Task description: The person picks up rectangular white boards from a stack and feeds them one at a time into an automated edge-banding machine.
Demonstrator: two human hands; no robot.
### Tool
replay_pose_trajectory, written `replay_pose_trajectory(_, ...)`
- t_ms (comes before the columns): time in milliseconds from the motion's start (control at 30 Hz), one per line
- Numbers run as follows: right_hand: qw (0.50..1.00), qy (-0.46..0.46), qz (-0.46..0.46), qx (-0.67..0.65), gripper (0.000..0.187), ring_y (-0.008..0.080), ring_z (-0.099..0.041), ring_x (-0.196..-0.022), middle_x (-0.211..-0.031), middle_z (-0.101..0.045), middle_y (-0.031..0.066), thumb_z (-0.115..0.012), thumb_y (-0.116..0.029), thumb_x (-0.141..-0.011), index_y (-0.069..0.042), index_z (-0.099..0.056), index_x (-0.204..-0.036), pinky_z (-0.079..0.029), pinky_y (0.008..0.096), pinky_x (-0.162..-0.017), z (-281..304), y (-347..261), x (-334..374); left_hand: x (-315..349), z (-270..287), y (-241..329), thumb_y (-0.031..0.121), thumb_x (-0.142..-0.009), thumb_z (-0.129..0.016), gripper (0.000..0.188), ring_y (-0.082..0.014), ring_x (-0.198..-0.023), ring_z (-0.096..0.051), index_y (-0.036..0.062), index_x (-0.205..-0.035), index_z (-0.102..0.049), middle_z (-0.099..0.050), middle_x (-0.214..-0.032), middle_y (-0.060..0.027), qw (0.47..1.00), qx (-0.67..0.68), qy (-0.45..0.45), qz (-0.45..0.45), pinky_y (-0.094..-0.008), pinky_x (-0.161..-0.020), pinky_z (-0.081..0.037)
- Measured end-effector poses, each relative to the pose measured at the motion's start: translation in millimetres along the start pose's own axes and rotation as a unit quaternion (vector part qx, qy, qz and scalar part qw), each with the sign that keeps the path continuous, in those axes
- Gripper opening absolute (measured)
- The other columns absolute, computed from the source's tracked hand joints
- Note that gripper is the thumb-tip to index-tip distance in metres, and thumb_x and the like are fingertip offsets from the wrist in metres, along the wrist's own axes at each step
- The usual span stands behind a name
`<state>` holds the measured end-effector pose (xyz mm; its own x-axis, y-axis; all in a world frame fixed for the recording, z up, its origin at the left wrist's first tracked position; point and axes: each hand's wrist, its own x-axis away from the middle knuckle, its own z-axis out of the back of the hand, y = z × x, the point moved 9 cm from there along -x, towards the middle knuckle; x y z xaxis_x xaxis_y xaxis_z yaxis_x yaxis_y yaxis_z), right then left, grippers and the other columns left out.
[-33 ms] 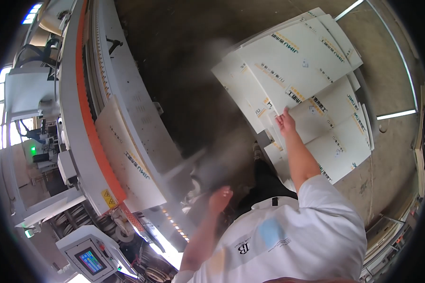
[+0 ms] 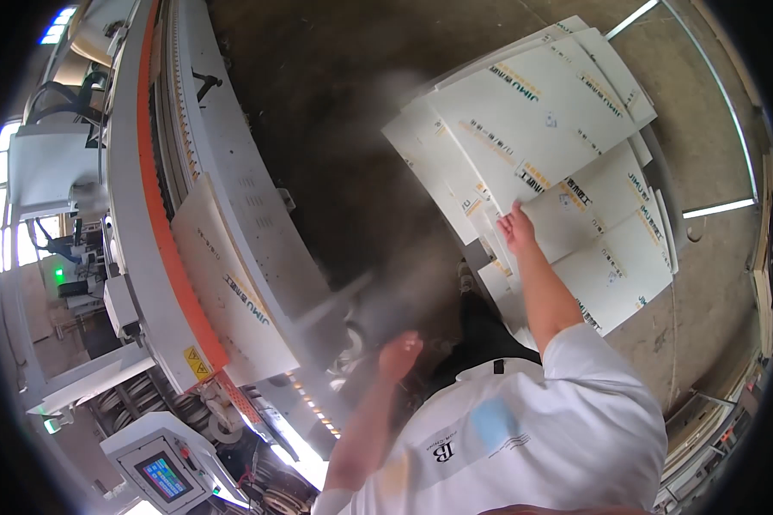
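Observation:
A stack of white printed panels (image 2: 524, 112) lies in uneven layers at the right. My right hand (image 2: 515, 230) is at the left edge of a panel (image 2: 567, 206) in this stack, its fingers closed on that edge. Its thumb and the underside of the grip are hard to make out. My left hand (image 2: 400, 354) hangs low in front of my body, beside the long machine. Its fingers are curled loosely with nothing visible in them, though a hazy smear softens the view there. A single white printed panel (image 2: 223, 283) rests on the machine's bed, against its orange strip.
The long grey machine (image 2: 258, 189) with an orange strip (image 2: 167, 223) runs along the left. A control screen (image 2: 163, 475) on a white housing stands at the lower left. Dark floor (image 2: 335, 129) lies between machine and stack. Boards (image 2: 769, 257) lean at the far right.
The view has shifted very slightly. Both hands and the panels otherwise hold their places.

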<state>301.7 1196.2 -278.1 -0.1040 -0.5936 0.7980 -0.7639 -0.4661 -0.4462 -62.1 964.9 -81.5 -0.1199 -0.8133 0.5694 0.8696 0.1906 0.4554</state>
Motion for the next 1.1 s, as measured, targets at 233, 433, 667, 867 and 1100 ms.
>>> replay_pose_trajectory(233,0.989,-0.067,-0.095,0.090,0.034,0.0197,-0.064,-0.096,-0.107,-0.063,0.0088,-0.054,-0.035,-0.102,-0.004,-0.054,-0.117,-0.048,0.0438,-0.101,9,64,120,-143,15,84,0.040,-0.094,-0.060,0.041,-0.0233,-0.099,-0.067,0.0096,-0.122,-0.061,-0.069,-0.111,-0.0080,0.988,0.057,0.030,-0.140,-0.0366,-0.082,-0.053)
replay_pose_trajectory(433,0.934,-0.225,-0.253,0.117,0.039,0.0300,-0.052,-0.128,-0.137,-0.052,0.0123,-0.052,-0.032,-0.102,-0.006,-0.049,-0.131,-0.044,0.0493,-0.105,20,144,226,-139,-22,80,0.033,-0.097,-0.059,0.033,-0.0166,-0.083,-0.059,0.0047,-0.114,-0.064,-0.066,-0.096,-0.0063,0.767,0.595,0.038,0.235,-0.0318,-0.073,-0.048)
replay_pose_trajectory(667,0.993,0.029,-0.101,-0.061,0.057,0.0255,-0.061,-0.111,-0.120,-0.066,0.0052,-0.054,-0.058,-0.094,-0.013,-0.058,-0.129,-0.051,0.0433,-0.095,139,35,154,-37,-37,7,0.039,-0.097,-0.058,0.042,-0.0191,-0.085,-0.064,-0.0004,-0.109,-0.066,-0.069,-0.096,-0.0121,0.784,0.485,0.182,0.343,-0.0335,-0.075,-0.050)
replay_pose_trajectory(867,0.989,0.070,-0.128,0.016,0.055,0.0282,-0.060,-0.115,-0.127,-0.062,0.0066,-0.054,-0.053,-0.095,-0.012,-0.056,-0.131,-0.050,0.0449,-0.097,163,32,165,60,-26,-26,0.042,-0.097,-0.056,0.049,-0.0293,-0.088,-0.064,-0.0038,-0.110,-0.066,-0.069,-0.098,-0.0204,0.752,0.489,0.286,0.337,-0.0420,-0.083,-0.048)
replay_pose_trajectory(1100,0.969,0.016,-0.153,0.193,0.054,0.0241,-0.060,-0.113,-0.127,-0.061,0.0031,-0.058,-0.055,-0.093,-0.015,-0.056,-0.129,-0.050,0.0416,-0.096,122,55,218,201,-69,-49,0.037,-0.098,-0.053,0.043,-0.0231,-0.084,-0.064,-0.0033,-0.103,-0.068,-0.069,-0.093,-0.0152,0.620,0.561,0.417,0.357,-0.0388,-0.078,-0.050)
